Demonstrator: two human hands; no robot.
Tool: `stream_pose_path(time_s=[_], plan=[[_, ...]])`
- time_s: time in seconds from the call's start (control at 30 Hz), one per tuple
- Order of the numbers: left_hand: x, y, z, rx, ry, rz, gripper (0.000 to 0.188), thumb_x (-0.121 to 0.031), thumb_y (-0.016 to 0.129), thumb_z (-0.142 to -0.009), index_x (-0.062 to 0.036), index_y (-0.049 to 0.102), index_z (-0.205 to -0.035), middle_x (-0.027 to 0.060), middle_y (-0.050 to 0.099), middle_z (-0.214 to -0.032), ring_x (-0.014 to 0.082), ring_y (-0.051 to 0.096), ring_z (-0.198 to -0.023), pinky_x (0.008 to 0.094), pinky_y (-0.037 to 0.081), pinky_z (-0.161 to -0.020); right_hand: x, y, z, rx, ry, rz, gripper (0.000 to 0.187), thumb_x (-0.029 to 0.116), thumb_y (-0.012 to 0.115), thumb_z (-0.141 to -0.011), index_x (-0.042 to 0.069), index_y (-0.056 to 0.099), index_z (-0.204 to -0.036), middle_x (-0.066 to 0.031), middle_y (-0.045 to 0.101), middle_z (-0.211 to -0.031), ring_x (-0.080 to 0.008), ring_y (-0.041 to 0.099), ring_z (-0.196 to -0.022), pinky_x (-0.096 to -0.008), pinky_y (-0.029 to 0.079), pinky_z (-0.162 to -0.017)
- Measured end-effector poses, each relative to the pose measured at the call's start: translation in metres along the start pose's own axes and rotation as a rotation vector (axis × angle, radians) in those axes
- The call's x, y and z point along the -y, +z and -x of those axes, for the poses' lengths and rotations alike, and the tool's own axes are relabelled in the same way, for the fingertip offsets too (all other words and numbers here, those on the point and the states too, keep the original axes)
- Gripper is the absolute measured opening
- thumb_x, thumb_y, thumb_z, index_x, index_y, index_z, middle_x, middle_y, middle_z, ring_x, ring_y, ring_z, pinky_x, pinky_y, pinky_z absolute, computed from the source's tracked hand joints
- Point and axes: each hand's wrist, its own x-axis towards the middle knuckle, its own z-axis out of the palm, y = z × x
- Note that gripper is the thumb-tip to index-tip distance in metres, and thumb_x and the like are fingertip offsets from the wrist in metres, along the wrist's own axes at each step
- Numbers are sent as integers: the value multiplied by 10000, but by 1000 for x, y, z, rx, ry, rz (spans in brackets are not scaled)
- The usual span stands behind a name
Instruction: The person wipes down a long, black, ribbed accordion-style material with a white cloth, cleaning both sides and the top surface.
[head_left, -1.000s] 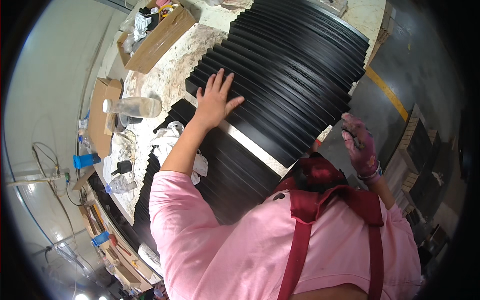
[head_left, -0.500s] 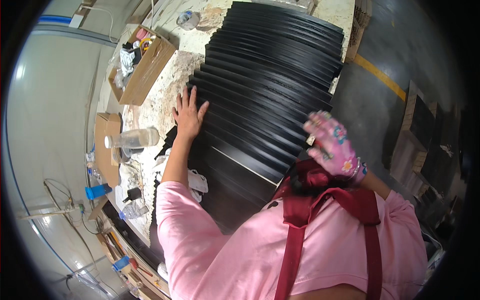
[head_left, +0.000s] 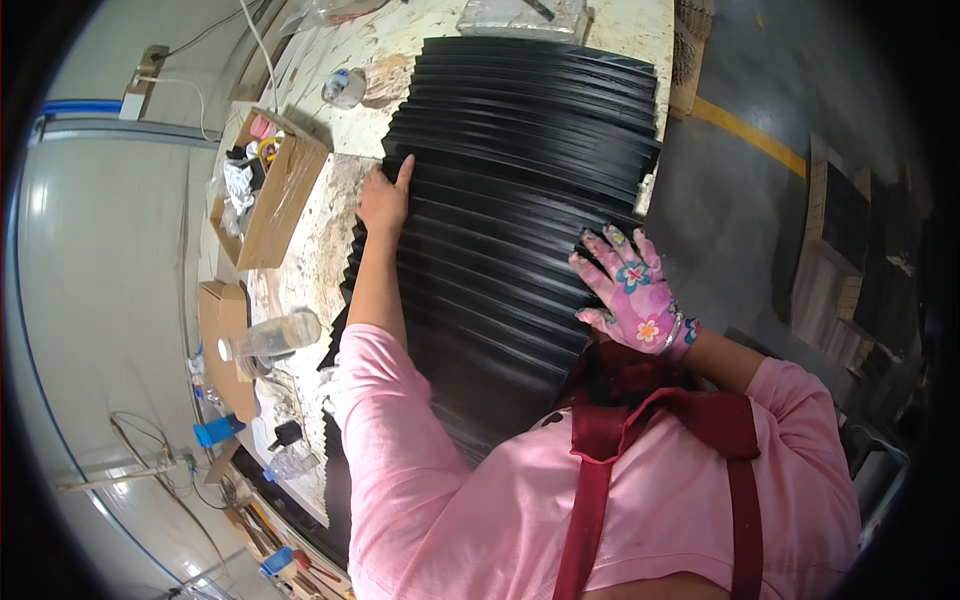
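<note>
A long row of glossy black boards (head_left: 510, 215) lies overlapped like shingles, with stepped ends along both sides. My bare left hand (head_left: 384, 203) is at the row's left edge. Its thumb stretches up over the boards, apart from the fingers, which bend down against the board ends and are partly hidden. On the right edge rests my right hand (head_left: 637, 292), in a pink flowered glove. Its fingers are spread over the board ends and grip nothing that I can see. Nearer my body, the boards look flatter and darker.
The pale, stained worktable (head_left: 325, 215) carries an open cardboard box (head_left: 285, 205) of odds and ends, a clear bottle (head_left: 275, 335) on its side and a small jar (head_left: 344, 88). A wrapped white block (head_left: 525, 18) sits beyond the boards. Stacked panels (head_left: 835, 230) stand on the right.
My left hand has gone from fingers laid flat on the boards to fingers bent over their left edge. My right hand has spread its fingers onto the right edge. The view has shifted.
</note>
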Motion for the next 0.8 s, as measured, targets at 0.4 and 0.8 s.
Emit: stream_pose_path(time_s=[0.4,0.8], plan=[[-1,2,-52,2,92,263,772,-627,511,-906,50,545,-1277,258,630,-1181,395,592,-1121,423,449,-962,-68,10,2,-316,491,-938,478,189,578,-947,-57,460,-1339,-208,540,-1326,-301,499,-1271,-353,372,-1067],[4,1,-53,-58,75,302,647,-586,660,-841,27,646,-1051,149,670,-855,298,632,-816,360,488,-787,-59,21,-6,-354,609,-1308,458,145,625,-940,-84,482,-1310,-122,587,-1223,-143,559,-1086,-260,464,-918]])
